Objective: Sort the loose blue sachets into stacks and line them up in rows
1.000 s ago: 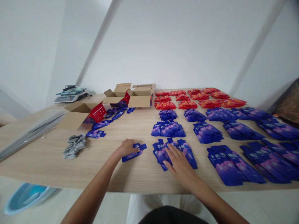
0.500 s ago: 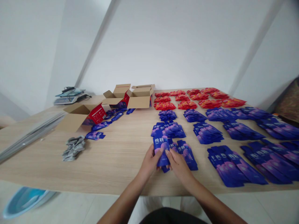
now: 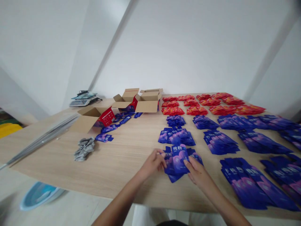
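A blue-purple pouch (image 3: 180, 157) with white lettering is in my right hand (image 3: 197, 171). The thumb lies on its front at the right edge, and the other fingers are mostly behind it. My left hand (image 3: 154, 163) is beside the left edge of the pouches, its fingers loosely bent and apart, gripping nothing. More blue pouches lie under and around the held one, partly covered by it and by my right hand. Just beyond, a fanned pile of blue pouches (image 3: 176, 136) rests on the table (image 3: 127, 163).
Fanned piles of blue pouches (image 3: 256, 182) cover the right side, with red pouch piles (image 3: 221, 110) behind. Several open cartons (image 3: 147, 106) stand at the back left, near loose blue pouches (image 3: 104, 137). A grey cloth (image 3: 84, 149), long strips (image 3: 44, 138) and a scale (image 3: 83, 102) are further left.
My left hand has let go of the pouch and moved slightly away to its left. The right hand keeps hold at the right edge. The view has turned a little left.
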The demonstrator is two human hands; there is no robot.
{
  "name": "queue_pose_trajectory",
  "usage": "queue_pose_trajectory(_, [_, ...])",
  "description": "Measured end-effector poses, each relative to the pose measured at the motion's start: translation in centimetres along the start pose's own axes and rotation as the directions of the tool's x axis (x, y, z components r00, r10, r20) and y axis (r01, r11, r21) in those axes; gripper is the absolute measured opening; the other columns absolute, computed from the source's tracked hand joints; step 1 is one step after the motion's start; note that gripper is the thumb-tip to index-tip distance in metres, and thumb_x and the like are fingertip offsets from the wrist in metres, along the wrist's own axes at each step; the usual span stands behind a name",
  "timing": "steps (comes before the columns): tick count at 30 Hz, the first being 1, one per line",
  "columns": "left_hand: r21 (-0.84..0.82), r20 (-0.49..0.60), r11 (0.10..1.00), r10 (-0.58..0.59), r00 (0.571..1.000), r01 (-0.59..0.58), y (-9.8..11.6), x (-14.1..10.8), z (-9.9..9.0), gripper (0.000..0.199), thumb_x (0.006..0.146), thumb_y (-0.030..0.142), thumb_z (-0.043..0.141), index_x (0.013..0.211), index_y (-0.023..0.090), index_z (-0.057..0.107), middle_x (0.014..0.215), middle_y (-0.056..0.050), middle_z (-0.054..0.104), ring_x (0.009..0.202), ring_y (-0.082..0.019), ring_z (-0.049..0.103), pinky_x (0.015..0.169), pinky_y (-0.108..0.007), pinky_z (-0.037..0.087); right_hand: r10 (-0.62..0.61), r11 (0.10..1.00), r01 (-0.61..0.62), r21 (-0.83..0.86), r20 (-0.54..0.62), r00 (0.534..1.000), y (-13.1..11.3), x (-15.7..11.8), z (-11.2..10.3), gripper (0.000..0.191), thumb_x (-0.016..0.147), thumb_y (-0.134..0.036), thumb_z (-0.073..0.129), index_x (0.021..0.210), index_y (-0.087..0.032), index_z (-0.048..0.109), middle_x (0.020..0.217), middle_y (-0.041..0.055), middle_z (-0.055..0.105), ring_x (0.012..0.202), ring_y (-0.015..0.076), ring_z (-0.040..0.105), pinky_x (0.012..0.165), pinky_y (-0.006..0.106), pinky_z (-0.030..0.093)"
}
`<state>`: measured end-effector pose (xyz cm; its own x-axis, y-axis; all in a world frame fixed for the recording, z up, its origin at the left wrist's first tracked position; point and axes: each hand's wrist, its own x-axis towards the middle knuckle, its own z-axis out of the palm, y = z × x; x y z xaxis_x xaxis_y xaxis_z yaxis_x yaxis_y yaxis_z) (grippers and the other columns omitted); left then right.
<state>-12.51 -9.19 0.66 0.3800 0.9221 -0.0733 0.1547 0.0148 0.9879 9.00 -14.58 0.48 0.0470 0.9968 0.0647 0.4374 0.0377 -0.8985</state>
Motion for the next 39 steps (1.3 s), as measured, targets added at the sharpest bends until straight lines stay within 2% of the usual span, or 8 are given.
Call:
queue_pose_trajectory(2, [0.227,-0.294,0.973,0.093,0.951,-0.025,-0.7,1.2,-6.0,0.039,0.086,0.050,0.043,0.107,0.017,0.043,0.077,-0.004,0.065,0.067,-0.016,0.063,0.057,-0.027,0.050,-0.006,0.979,0.000,-0.202,-0.029,1.000,0.6,0.2,-1.7,0.042,0.089,-0.051,0.031,0.092,-0.022,0.060,0.070,0.0054,0.067,0.067,0.0201,0.065,0.055,0.027,0.048])
queue_pose_trajectory(5, [0.626,-0.642,0.714,0.245,0.726,0.312,-1.8,2.1,-15.8,0.037,0.086,0.039,0.043,0.113,0.014,0.048,0.107,-0.012,0.063,0.100,-0.023,0.061,0.084,-0.037,0.048,0.007,0.827,-0.016,-0.562,-0.019,1.000,0.7,0.3,-4.1,0.044,0.090,-0.048,0.030,0.097,-0.019,0.062,0.073,0.0102,0.070,0.071,0.0253,0.068,0.063,0.032,0.049])
queue_pose_trajectory(12, [0.549,-0.819,0.470,0.138,0.556,0.692,-4.6,0.8,-27.6,0.057,0.084,0.039,0.045,0.134,0.011,0.042,0.146,-0.023,0.030,0.133,-0.045,0.025,0.100,-0.064,0.022,-0.075,0.704,0.127,-0.699,0.105,0.992,0.2,-0.3,-4.0,0.042,0.093,-0.045,0.028,0.108,-0.020,0.059,0.089,0.0097,0.074,0.082,0.0278,0.070,0.068,0.034,0.049])
queue_pose_trajectory(21, [0.860,-0.509,0.069,0.176,0.843,0.505,-5.4,0.5,-19.4,0.055,0.089,0.048,0.038,0.133,0.016,0.047,0.129,-0.022,0.050,0.117,-0.037,0.047,0.093,-0.049,0.038,-0.152,0.750,0.217,-0.625,0.157,0.976,-1.6,0.1,-2.3,0.035,0.094,-0.037,0.031,0.100,-0.024,0.063,0.083,0.0041,0.074,0.072,0.0221,0.070,0.061,0.029,0.046])
queue_pose_trajectory(25, [0.939,-0.332,0.145,0.157,0.930,0.311,-3.2,0.5,-17.2,0.043,0.086,0.031,0.045,0.126,0.019,0.053,0.122,-0.015,0.057,0.118,-0.029,0.047,0.097,-0.042,0.038,-0.159,0.781,0.238,-0.578,0.185,0.970,-2.6,0.1,-2.3,0.036,0.095,-0.038,0.029,0.100,-0.023,0.061,0.084,0.0055,0.073,0.073,0.0229,0.069,0.064,0.031,0.045])
queue_pose_trajectory(30, [0.912,-0.262,0.323,-0.012,0.965,0.251,-1.5,1.8,-20.8,0.066,0.068,0.039,0.064,0.131,0.028,0.048,0.136,-0.009,0.048,0.124,-0.031,0.043,0.099,-0.040,0.036,-0.159,0.841,0.259,-0.474,0.241,0.957,-3.2,-0.3,-2.1,0.034,0.094,-0.037,0.030,0.098,-0.023,0.061,0.083,0.0049,0.072,0.076,0.0226,0.067,0.070,0.031,0.043])
queue_pose_trajectory(35, [0.912,-0.240,0.309,-0.132,0.962,0.270,-1.1,2.6,-21.1,0.056,0.049,0.055,0.072,0.094,0.022,0.067,0.092,-0.008,0.067,0.091,-0.028,0.061,0.076,-0.031,0.045,-0.167,0.873,0.243,-0.423,0.208,0.964,-2.9,-1.1,-2.1,0.032,0.093,-0.035,0.033,0.095,-0.023,0.062,0.079,0.0044,0.071,0.074,0.0211,0.066,0.068,0.030,0.041])
queue_pose_trajectory(39, [0.801,-0.196,0.556,-0.104,0.975,0.220,0.4,2.1,-17.6,0.042,0.060,0.060,0.063,0.064,0.019,0.057,0.059,0.001,0.057,0.059,-0.017,0.057,0.052,-0.023,0.037,-0.177,0.887,0.246,-0.391,0.205,0.963,-3.4,-1.5,-2.0,0.032,0.094,-0.035,0.031,0.095,-0.023,0.060,0.082,0.0043,0.070,0.075,0.0204,0.065,0.070,0.031,0.041])
